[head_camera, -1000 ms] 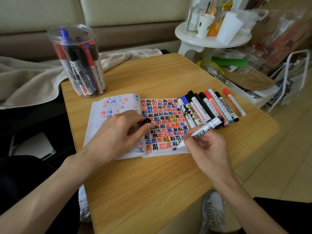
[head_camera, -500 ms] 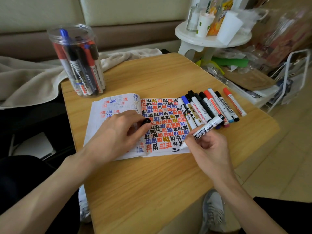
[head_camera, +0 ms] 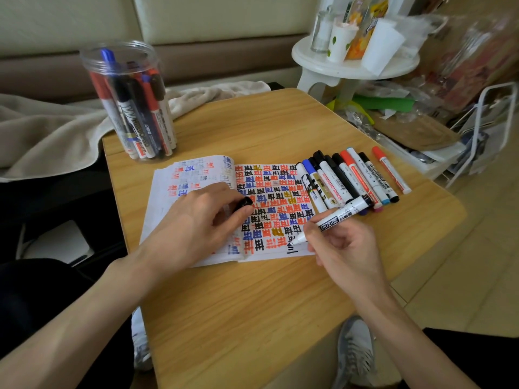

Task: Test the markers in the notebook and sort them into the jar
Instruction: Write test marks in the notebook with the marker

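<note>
The marker (head_camera: 334, 219) lies slanted, its tip pointing down-left at the notebook (head_camera: 196, 175) and its black end up-right toward the row of markers (head_camera: 351, 178). Its barrel is white with black print. The right hand (head_camera: 345, 254) grips it like a pen; the tip seems to touch the page's lower right by fresh black strokes. The left hand (head_camera: 196, 226) rests on the notebook, pinching a black cap (head_camera: 243, 204). The jar (head_camera: 132, 108) stands at the counter's (head_camera: 252, 304) far left corner.

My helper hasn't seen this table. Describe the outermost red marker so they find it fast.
On the table, find the row of markers right of the notebook. The red marker ends that row on the right, the only one lying apart.
</note>
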Demonstrator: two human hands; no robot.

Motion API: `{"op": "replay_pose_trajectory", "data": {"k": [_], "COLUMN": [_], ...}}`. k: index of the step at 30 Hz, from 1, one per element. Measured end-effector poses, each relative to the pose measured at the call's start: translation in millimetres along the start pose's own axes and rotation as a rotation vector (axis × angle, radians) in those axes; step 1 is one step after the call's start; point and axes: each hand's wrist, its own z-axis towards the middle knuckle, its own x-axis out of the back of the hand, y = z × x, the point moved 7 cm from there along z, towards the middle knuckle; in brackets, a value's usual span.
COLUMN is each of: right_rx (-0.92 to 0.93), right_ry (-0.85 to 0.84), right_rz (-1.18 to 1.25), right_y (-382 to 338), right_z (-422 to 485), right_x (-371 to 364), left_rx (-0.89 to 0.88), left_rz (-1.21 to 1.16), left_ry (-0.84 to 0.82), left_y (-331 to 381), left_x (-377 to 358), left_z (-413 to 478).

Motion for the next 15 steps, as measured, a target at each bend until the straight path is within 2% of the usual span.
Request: {"op": "replay_pose_trajectory", "data": {"k": [15], "right_rx": [0.009], "right_ry": [0.007], "right_rz": [0.016], "right_y": [4.4], "right_z": [1.9], "right_x": [2.5], "left_rx": [-0.02], "left_rz": [0.007], "left_ry": [0.001], "left_y": [0.9], "left_x": [-0.6], "left_z": [-0.1]}}
